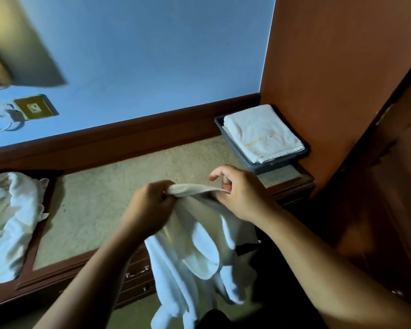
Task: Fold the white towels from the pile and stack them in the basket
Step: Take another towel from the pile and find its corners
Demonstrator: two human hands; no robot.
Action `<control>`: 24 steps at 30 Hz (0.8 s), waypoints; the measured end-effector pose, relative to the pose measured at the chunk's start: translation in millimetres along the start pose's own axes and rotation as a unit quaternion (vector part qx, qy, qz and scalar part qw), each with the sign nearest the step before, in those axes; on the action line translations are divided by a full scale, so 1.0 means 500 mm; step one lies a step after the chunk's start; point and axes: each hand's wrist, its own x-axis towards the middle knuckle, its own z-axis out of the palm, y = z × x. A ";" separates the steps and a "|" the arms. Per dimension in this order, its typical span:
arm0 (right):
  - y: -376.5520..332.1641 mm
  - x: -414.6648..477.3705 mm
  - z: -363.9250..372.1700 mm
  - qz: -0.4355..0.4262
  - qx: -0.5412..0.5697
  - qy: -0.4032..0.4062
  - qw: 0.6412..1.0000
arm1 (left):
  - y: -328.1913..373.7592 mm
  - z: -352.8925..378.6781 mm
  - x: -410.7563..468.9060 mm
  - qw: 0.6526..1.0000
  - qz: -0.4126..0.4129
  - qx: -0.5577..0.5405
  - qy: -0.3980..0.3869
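The basket holds folded towels; left of it, left hand and right hand fingers pinch an unfolded towel; pile waits beyond

Pile left; folded towels in basket right

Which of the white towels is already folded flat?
The gold-lettered towel in the grey basket. The loose towel hangs from the left hand and right hand; the pile at the left is crumpled.
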 end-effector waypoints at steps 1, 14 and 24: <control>0.022 -0.007 0.000 0.038 -0.014 -0.053 0.998 | 0.000 -0.021 0.001 1.000 -0.004 -0.016 0.018; 0.088 -0.128 0.161 0.108 0.085 -0.080 0.987 | 0.053 -0.079 0.011 0.993 -0.021 -0.079 0.084; 0.204 -0.151 0.199 0.210 -0.004 -0.138 0.968 | 0.058 -0.159 0.021 0.984 -0.005 -0.111 0.142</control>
